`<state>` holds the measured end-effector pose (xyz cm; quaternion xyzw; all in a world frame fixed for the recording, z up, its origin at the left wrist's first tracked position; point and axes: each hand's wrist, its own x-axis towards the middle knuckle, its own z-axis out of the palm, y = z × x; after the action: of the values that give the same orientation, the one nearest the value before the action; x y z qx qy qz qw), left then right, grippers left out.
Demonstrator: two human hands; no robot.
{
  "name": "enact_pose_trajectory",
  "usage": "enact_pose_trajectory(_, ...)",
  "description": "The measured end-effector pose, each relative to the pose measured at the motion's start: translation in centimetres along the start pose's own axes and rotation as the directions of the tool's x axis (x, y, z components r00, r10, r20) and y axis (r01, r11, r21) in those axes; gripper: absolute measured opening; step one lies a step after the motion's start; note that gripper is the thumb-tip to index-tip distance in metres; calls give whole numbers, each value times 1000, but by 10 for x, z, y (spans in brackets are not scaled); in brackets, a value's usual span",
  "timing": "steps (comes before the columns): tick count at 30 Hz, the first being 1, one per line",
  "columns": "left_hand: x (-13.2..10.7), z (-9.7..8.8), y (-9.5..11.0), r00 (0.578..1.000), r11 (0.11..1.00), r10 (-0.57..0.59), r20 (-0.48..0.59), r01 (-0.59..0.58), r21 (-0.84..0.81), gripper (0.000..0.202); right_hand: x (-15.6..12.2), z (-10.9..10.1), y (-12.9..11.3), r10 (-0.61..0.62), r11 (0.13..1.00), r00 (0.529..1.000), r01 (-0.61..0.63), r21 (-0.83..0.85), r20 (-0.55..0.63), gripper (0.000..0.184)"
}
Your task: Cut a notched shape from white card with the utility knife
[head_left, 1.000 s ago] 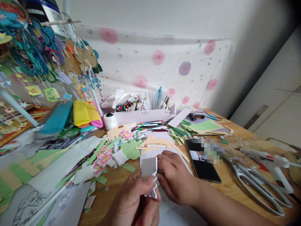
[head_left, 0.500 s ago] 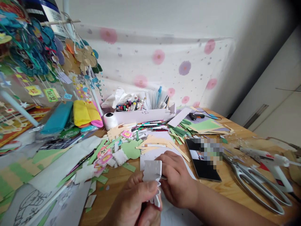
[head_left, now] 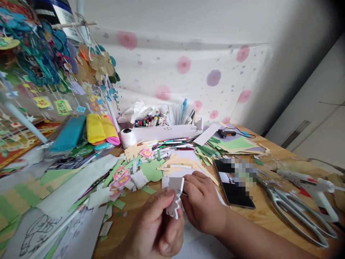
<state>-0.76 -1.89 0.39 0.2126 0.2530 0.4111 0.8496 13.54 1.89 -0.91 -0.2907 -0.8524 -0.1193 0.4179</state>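
Observation:
Between thumb and fingers, my left hand [head_left: 159, 223] pinches a small pale piece of thick card [head_left: 175, 184]. Its top end is straight and its lower right edge is cut wavy. My right hand [head_left: 203, 203] is closed just to the right of the card, with its fingers curled. A thin dark edge shows between these fingers and the card, but the thing they hold is mostly hidden. Beneath both hands lies a white sheet of paper [head_left: 198, 239] on the wooden table [head_left: 118, 230].
Large scissors [head_left: 295, 212], a glue gun [head_left: 309, 183] and a dark-screened phone [head_left: 234, 185] lie on the right. Paper scraps [head_left: 118, 205] and a line drawing [head_left: 40, 233] cover the left. Behind stand a pen box [head_left: 161, 133] and a thread spool [head_left: 128, 138].
My left hand has shifted its grip on the card, its thumb now higher up. The card has turned slightly and its wavy edge shows more. My right hand stays close beside it.

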Motion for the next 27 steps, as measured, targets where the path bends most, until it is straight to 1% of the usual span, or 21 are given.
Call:
enact_pose_trajectory(1, 1, 0, 1, 1000, 1000, -2, -16, 2, 16, 34, 0, 0, 0, 9, 1000, 1000, -9, -8, 17, 16)
enact_pose_trajectory(2, 2, 0, 1, 999, 999, 22, -44, -20, 45, 35, -1, 0, 0, 24, 999, 999, -23, -24, 39, 16)
enact_pose_trajectory(3, 4, 0, 1, 993, 994, 75, -90, -67, 89, 35, -1, 0, 0, 45, 998, 997, -42, -47, 70, 17)
enact_pose_trajectory(4, 5, -1, 0, 979, 980, 147, -143, -125, 152, 36, 0, -1, 0, 70, 995, 992, -62, -76, 107, 17)
enact_pose_trajectory(6, 8, -2, -1, 926, 925, 304, -222, -232, 301, 38, 1, -2, 0, 112, 987, 980, -91, -129, 165, 18)
enact_pose_trajectory(7, 8, -2, -2, 900, 895, 363, -241, -265, 358, 38, 1, -2, 1, 120, 985, 979, -97, -142, 167, 18)
enact_pose_trajectory(8, 8, -2, -3, 883, 875, 398, -248, -284, 393, 36, 2, -2, 1, 114, 986, 982, -93, -140, 150, 17)
enact_pose_trajectory(9, 7, -2, -4, 879, 867, 409, -244, -291, 405, 36, 2, -3, 2, 96, 989, 989, -81, -124, 116, 16)
enact_pose_trajectory(11, 4, 0, -6, 892, 876, 392, -225, -287, 387, 36, 2, -3, 3, 49, 997, 998, -46, -68, 36, 15)
enact_pose_trajectory(13, 4, 0, -5, 908, 893, 360, -214, -269, 360, 36, 1, -4, 3, 17, 1000, 1000, -17, -5, -11, 14)
enact_pose_trajectory(14, 5, -1, -3, 907, 902, 354, -227, -266, 341, 36, 1, -5, 2, 14, 1000, 999, -13, 21, -30, 13)
enact_pose_trajectory(16, 10, -4, 4, 888, 909, 372, -271, -290, 299, 36, -1, -8, 1, 26, 998, 997, -21, 67, -77, 12)
enact_pose_trajectory(17, 12, -6, 8, 865, 904, 401, -302, -318, 286, 37, -1, -10, 1, 38, 996, 995, -30, 86, -90, 11)
enact_pose_trajectory(18, 14, -8, 13, 850, 892, 428, -307, -344, 292, 36, -1, -12, 1, 56, 993, 995, -47, 107, -84, 11)
enact_pose_trajectory(19, 15, -10, 16, 844, 887, 438, -309, -350, 303, 36, 0, -14, 1, 80, 989, 995, -72, 130, -54, 11)
enact_pose_trajectory(20, 16, -10, 19, 850, 885, 435, -298, -342, 317, 35, 1, -16, 1, 104, 982, 995, -102, 159, -3, 10)
enact_pose_trajectory(23, 12, -10, 22, 889, 898, 378, -258, -284, 337, 34, 3, -19, 3, 153, 952, 975, -189, 242, 160, 12)
enact_pose_trajectory(25, 9, -9, 21, 904, 905, 353, -240, -265, 333, 34, 4, -19, 3, 151, 940, 965, -207, 272, 212, 13)
enact_pose_trajectory(27, 6, -8, 19, 913, 908, 341, -225, -259, 330, 34, 4, -18, 3, 142, 937, 962, -206, 281, 234, 12)
